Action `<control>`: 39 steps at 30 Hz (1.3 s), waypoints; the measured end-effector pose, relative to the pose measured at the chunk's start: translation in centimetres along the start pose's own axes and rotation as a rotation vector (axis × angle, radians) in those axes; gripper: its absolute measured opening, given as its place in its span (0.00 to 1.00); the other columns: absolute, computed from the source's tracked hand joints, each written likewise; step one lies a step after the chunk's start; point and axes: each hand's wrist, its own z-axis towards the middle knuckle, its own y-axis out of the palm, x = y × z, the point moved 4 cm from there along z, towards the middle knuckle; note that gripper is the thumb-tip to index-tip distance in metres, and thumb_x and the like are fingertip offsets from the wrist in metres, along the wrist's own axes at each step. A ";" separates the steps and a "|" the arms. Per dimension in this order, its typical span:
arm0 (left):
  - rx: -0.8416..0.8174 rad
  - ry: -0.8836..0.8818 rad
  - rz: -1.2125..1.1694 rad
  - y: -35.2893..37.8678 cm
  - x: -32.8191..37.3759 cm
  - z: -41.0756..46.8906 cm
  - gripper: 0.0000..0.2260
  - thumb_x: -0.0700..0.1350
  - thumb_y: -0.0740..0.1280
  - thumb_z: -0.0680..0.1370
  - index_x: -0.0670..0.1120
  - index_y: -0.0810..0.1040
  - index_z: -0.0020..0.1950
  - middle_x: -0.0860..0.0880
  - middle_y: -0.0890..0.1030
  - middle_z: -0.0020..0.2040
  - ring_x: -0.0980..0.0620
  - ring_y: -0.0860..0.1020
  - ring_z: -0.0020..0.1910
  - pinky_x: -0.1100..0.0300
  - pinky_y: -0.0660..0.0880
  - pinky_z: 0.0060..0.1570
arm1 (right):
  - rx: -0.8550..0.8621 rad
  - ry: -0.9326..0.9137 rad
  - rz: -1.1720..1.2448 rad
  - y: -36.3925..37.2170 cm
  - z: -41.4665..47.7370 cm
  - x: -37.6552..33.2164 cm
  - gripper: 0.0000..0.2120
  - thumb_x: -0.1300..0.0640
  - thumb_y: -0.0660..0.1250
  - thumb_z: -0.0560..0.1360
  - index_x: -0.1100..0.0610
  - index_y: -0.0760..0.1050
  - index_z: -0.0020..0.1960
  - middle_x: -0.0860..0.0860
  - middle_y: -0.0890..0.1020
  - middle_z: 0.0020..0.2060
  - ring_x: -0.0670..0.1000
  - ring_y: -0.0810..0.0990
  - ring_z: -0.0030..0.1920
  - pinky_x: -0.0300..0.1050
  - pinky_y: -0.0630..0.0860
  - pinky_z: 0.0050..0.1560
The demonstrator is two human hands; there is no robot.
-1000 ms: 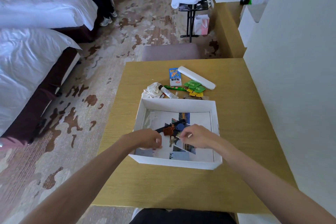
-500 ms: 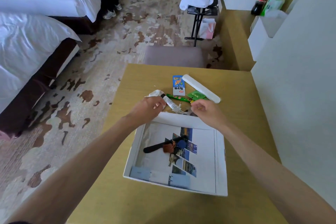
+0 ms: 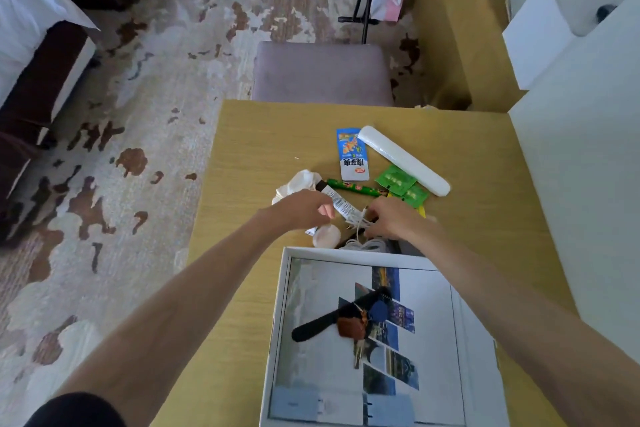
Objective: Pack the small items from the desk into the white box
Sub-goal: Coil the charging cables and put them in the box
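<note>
The white box point(image 3: 474, 333) holds only a key bunch point(image 3: 349, 322) so far; packing is just begun. Beyond the box's far wall, the table point(image 3: 249, 288) carries a tube point(image 3: 341, 206), blue sachet point(image 3: 351, 156), green packets point(image 3: 398, 182) and white case point(image 3: 403, 159). Left hand point(image 3: 301, 210) fingers curl beside the tube; right hand point(image 3: 391, 218) pinches a white cable point(image 3: 360, 224).

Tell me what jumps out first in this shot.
Both hands, left hand and right hand, meet over a clutter of small items just beyond the white box. Inside it lies a key bunch. Farther back a long white case lies diagonally on the desk.
</note>
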 end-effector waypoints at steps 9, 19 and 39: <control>-0.036 0.028 0.019 0.9 -0.1 1.9 0.06 0.47 0.69 0.74 0.45 0.79 0.45 0.50 0.81 0.47 0.51 0.78 0.48 0.54 0.75 0.50 | 0.037 -0.083 0.419 -1.1 0.2 2.0 0.09 0.57 0.76 0.67 0.46 0.78 0.39 0.41 0.81 0.35 0.39 0.78 0.36 0.32 0.67 0.35; -0.286 0.038 0.039 2.4 4.0 3.5 0.07 0.54 0.75 0.68 0.52 0.82 0.39 0.62 0.80 0.35 0.62 0.77 0.39 0.64 0.72 0.39 | 0.269 -0.005 1.270 -3.9 -4.4 6.8 0.08 0.63 0.73 0.71 0.55 0.83 0.50 0.53 0.87 0.46 0.53 0.84 0.48 0.43 0.79 0.53; -0.251 -0.005 0.291 4.2 6.2 2.8 0.12 0.48 0.67 0.75 0.47 0.73 0.56 0.49 0.78 0.51 0.49 0.75 0.50 0.60 0.73 0.47 | 0.311 0.085 1.502 -3.7 -11.4 10.3 0.08 0.58 0.67 0.77 0.59 0.79 0.54 0.56 0.85 0.49 0.54 0.83 0.49 0.48 0.79 0.54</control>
